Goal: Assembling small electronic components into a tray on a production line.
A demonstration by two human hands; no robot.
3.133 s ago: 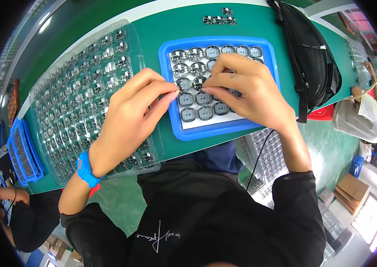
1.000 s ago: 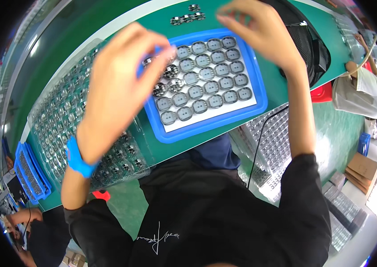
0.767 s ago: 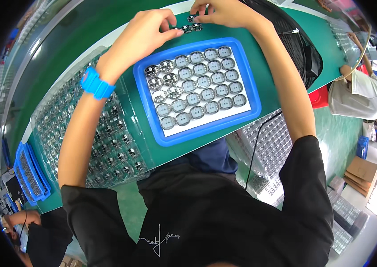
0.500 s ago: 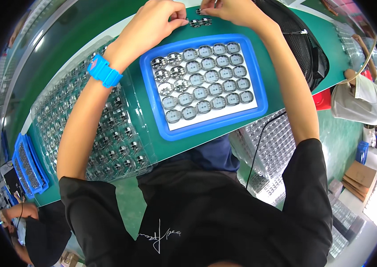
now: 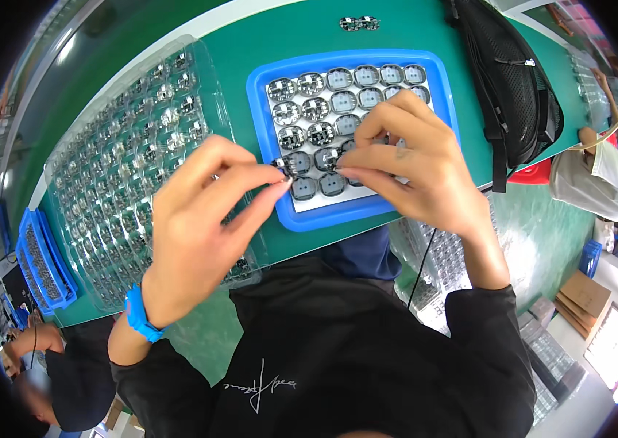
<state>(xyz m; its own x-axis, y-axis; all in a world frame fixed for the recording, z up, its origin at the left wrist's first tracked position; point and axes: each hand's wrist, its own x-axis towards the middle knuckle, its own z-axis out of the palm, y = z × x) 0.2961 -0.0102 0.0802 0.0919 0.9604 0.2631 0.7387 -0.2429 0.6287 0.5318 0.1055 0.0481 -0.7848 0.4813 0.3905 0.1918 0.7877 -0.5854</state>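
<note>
A blue tray [image 5: 353,220] sits on the green table in front of me, with rows of grey oval housings [image 5: 340,79] on a white sheet inside it. Small black circuit boards [image 5: 310,83] fill the upper housings of its two left columns. My left hand [image 5: 199,223] is closed in a pinch on a small circuit board [image 5: 280,164] at the tray's left rim. Over the tray, my right hand [image 5: 426,168] is closed on another small circuit board [image 5: 329,158], at a housing in the second column. That hand hides several housings.
Two loose circuit boards [image 5: 360,23] lie beyond the tray. A clear plastic blister tray [image 5: 134,139] full of boards covers the left side. A black mesh bag [image 5: 502,80] lies to the right. Stacked blue bins [image 5: 46,266] stand far left. Other people [image 5: 593,175] are at both sides.
Both hands have come back from the loose boards at the table's far side to the tray's lower left, each with a board. Fewer boards lie at the far side.
</note>
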